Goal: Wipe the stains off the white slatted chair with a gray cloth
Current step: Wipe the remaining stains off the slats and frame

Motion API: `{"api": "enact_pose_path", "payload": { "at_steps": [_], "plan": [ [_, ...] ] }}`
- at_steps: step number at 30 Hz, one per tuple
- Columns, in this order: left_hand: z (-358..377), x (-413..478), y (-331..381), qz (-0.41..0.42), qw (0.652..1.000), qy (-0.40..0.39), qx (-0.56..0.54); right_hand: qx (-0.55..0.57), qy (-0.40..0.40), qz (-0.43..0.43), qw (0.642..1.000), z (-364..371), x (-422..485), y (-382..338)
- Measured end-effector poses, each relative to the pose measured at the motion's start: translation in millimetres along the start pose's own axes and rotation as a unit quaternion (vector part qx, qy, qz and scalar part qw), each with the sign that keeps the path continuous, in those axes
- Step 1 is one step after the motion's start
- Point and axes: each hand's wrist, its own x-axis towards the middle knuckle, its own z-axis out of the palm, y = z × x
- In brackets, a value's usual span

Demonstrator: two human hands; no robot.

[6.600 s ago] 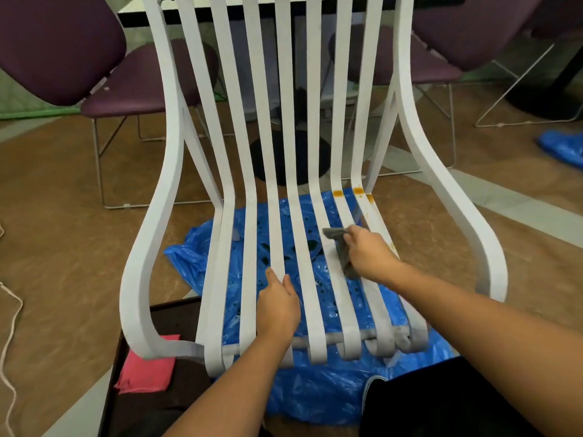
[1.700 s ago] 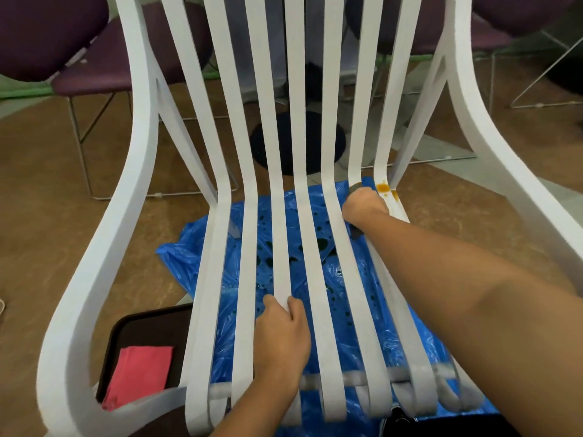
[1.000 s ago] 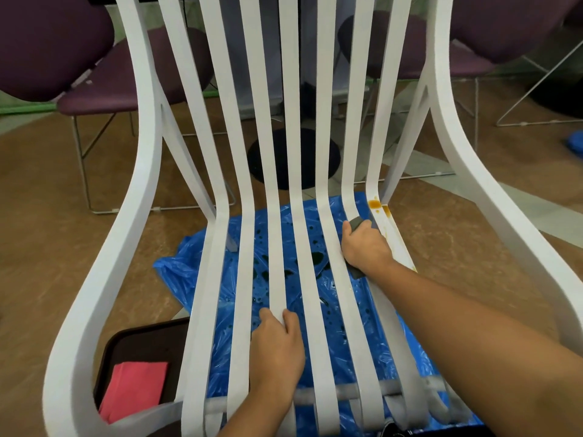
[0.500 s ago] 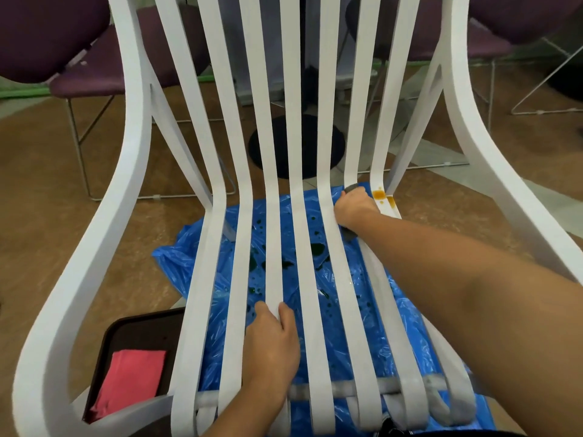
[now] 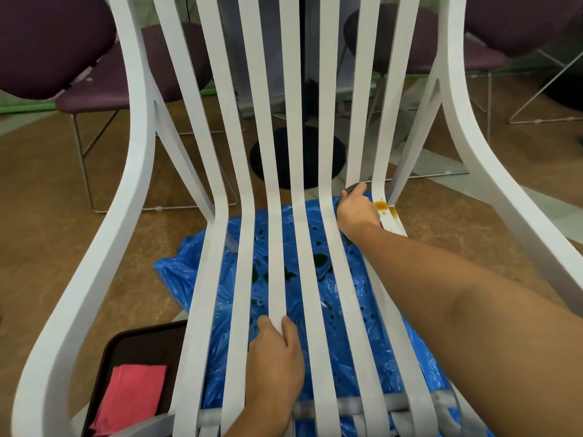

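Observation:
The white slatted chair (image 5: 132,171) fills the head view, its slats running from the seat up into the backrest. My right hand (image 5: 358,212) presses the gray cloth (image 5: 350,188) against a slat at the seat's back bend; only a dark edge of the cloth shows past my fingers. An orange-brown stain (image 5: 380,205) marks the neighbouring slat just right of that hand. My left hand (image 5: 274,357) grips a middle slat near the seat's front, thumb and fingers curled around it.
A blue plastic sheet (image 5: 239,279) with dark spots lies on the floor under the seat. A dark tray (image 5: 132,345) holding a pink cloth (image 5: 129,395) sits at the lower left. Purple chairs (image 5: 47,42) and a black table base (image 5: 296,159) stand behind.
My right hand slid the cloth back and forth along the slat and has moved up to the bend beside the stain. My left hand kept its hold on the middle slat.

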Motion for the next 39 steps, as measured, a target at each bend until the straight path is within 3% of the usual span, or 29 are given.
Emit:
{"api": "enact_pose_path", "payload": {
  "at_steps": [4,9,23,27,35,39],
  "plan": [
    [0,3,-2,-0.001,1.0,-0.001,0.009,-0.011,0.036,-0.026,0.999,0,5,-3],
    [1,4,-2,0.002,1.0,-0.001,0.011,-0.059,0.024,-0.047,0.997,4,11,-2],
    [5,7,-9,0.018,0.999,0.004,0.044,-0.165,-0.167,-0.002,0.972,-20,-22,7],
    [5,5,-8,0.023,0.998,0.007,0.051,-0.143,-0.161,0.029,0.976,-28,-46,17],
    [5,4,-7,0.021,0.997,0.014,0.075,-0.115,-0.131,-0.013,0.985,-43,-112,50],
    [4,0,-6,0.029,0.995,0.021,0.091,-0.187,-0.098,-0.042,0.977,-56,-161,71]
  ]
}}
